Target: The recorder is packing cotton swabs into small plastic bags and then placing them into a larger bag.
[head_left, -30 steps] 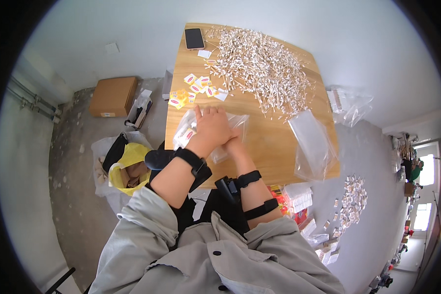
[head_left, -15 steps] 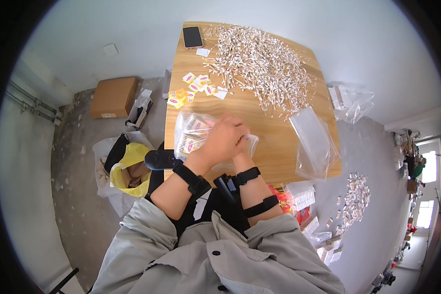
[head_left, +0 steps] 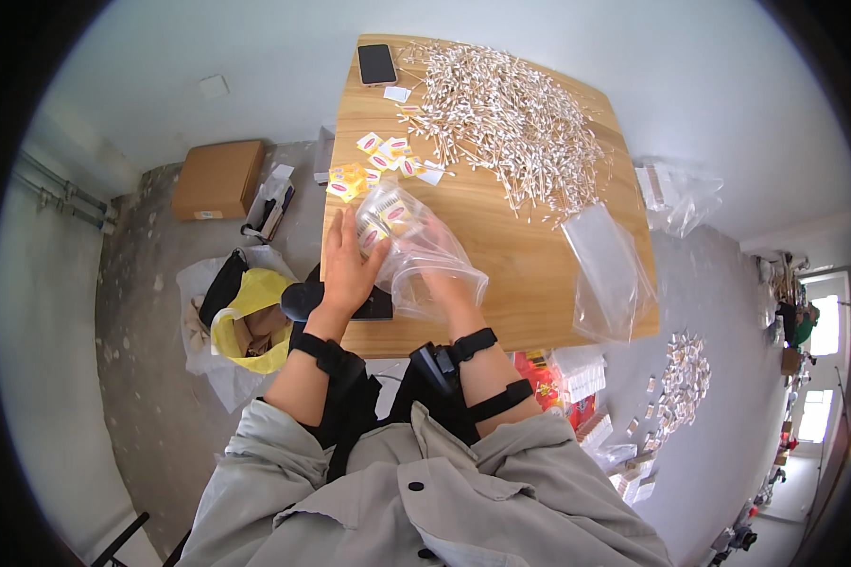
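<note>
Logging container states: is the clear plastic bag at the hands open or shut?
Open. The clear plastic bag gapes toward the person; the right hand, inside, shows through its film.

clear plastic bag [head_left: 408, 283] | mouth open nearward | yellow-white packs [head_left: 396, 214] at far end

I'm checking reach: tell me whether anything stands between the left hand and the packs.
The clear bag does: its film lies between the left hand and the packs inside. Nothing else visible is in the way.
</note>
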A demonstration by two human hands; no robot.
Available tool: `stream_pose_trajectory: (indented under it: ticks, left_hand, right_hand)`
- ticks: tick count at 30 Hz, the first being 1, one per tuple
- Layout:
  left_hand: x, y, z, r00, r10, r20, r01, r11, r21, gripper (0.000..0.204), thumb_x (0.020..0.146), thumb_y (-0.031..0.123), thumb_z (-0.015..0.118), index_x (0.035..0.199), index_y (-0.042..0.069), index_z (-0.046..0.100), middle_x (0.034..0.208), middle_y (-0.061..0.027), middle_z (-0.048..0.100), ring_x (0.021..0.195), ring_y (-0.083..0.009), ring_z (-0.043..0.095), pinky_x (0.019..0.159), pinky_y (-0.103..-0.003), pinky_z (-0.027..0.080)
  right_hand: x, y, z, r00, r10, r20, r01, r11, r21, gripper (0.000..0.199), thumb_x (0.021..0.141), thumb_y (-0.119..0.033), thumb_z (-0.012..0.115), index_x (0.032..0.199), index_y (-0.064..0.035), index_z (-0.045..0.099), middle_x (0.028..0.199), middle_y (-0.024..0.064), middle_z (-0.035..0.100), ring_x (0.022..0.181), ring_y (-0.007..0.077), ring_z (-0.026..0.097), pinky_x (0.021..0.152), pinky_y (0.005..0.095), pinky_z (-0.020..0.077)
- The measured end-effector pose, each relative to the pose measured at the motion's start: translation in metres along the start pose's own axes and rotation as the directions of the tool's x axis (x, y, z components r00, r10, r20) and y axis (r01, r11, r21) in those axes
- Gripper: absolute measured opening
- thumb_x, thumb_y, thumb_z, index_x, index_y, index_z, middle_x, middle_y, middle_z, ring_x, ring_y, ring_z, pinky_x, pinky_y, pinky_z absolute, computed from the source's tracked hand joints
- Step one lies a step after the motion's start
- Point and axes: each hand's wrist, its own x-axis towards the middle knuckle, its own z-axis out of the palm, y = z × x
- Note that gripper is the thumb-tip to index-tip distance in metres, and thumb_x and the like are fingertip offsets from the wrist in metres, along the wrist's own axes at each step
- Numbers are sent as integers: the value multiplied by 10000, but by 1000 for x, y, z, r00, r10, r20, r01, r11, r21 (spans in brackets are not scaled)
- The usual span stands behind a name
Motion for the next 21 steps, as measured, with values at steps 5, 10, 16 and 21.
stream_pose_trajectory:
  ticks: [5, 10, 16, 21]
  left_hand:
    - [6, -2, 5, 989, -29, 146, 47, 992, -119, 810, 799, 282, 715, 1386, -68, 281, 1359, -271, 385, 1273, -341, 390, 1047, -355, 329]
    - [33, -21, 1, 927, -141, 349, 261, 908, -327, 993, 665, 341, 822, 1378, -98, 287, 1310, -233, 476, 1175, -268, 498, 983, -330, 395]
    - [50, -22, 2, 845, -115, 521, 212, 969, -130, 1068, 621, 516, 785, 1356, -103, 320, 1266, -295, 473, 1177, -336, 493, 1001, -369, 376]
    - [43, -21, 11, 893, -201, 402, 368, 841, -396, 967, 660, 521, 771, 1312, -79, 384, 1148, -263, 563, 1079, -333, 561, 936, -375, 428]
  right_hand:
    - [-3, -16, -2, 998, -58, 1, 56, 949, -311, 477, 848, -237, 664, 1241, -23, 499, 1148, 154, 583, 1059, 224, 571, 877, 343, 458]
    - [1, -16, 3, 995, -90, 31, 95, 975, -200, 432, 850, -216, 631, 1220, -28, 514, 1109, 152, 604, 1026, 299, 579, 874, 384, 451]
    - [18, -1, 7, 975, 153, 160, -76, 911, -406, 504, 912, -329, 530, 1339, -71, 456, 1255, 200, 544, 1144, 325, 531, 956, 399, 405]
    - [5, 1, 14, 987, 91, 131, -36, 927, -373, 476, 952, -387, 412, 1299, -74, 502, 1204, 215, 571, 1150, 354, 516, 970, 403, 390]
